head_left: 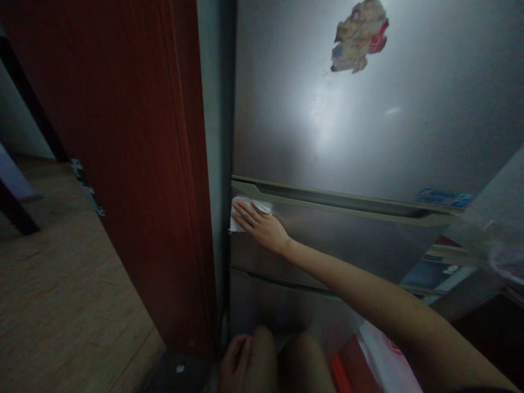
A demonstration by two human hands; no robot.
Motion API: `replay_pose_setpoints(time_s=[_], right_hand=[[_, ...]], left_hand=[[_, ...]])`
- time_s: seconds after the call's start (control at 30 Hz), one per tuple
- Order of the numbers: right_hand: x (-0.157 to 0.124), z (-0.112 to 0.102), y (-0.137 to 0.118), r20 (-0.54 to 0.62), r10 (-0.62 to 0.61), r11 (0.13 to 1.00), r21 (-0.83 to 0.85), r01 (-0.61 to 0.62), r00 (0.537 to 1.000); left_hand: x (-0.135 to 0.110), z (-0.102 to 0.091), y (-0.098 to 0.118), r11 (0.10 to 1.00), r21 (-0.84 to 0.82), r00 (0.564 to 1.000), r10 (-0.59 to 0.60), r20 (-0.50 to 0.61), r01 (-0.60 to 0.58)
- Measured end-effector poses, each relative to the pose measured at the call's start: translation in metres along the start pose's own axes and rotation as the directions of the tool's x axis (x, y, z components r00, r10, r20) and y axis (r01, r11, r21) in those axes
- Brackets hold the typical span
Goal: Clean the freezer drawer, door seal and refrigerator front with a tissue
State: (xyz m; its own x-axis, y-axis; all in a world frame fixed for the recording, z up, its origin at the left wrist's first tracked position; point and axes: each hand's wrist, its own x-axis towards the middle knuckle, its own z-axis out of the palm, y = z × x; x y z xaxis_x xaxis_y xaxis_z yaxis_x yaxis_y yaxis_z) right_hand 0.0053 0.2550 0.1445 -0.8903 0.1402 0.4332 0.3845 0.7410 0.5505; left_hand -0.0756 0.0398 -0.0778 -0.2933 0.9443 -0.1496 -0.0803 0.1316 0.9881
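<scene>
My right hand [260, 222] reaches across with its fingers flat on a white cloth [238, 215], pressing it against the left end of the middle drawer of a silver fridge [368, 142]. The cloth sits just below the long handle strip [335, 197]. My left hand [236, 356] rests low in the frame on my knee [262, 357], fingers curled loosely, with nothing visible in it.
A dark red wooden door [135, 142] stands open right beside the fridge's left edge. A worn sticker [360, 35] is on the upper fridge door, a blue label [444, 197] at its lower right. Wooden floor [61, 284] lies to the left. A red and white bag [380, 360] sits by my knees.
</scene>
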Motion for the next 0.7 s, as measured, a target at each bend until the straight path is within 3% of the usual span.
replay_pose_setpoints(time_s=[0.3, 0.43, 0.7], right_hand=[[-0.002, -0.015, 0.004, 0.004, -0.056, 0.998, -0.006, 0.056, 0.998], [0.002, -0.021, 0.004, 0.012, -0.019, 0.999, -0.036, 0.019, 1.000], [0.018, -0.012, -0.003, -0.099, 0.047, 0.995, -0.086, -0.055, 0.994]], left_hand=[[-0.001, -0.003, -0.004, 1.000, -0.025, 1.000, -0.009, 0.012, 0.009], [0.001, -0.002, -0.009, 1.000, -0.016, 1.000, 0.001, 0.028, 0.000], [-0.001, -0.002, -0.014, 1.000, 0.023, 0.999, 0.010, 0.052, -0.011]])
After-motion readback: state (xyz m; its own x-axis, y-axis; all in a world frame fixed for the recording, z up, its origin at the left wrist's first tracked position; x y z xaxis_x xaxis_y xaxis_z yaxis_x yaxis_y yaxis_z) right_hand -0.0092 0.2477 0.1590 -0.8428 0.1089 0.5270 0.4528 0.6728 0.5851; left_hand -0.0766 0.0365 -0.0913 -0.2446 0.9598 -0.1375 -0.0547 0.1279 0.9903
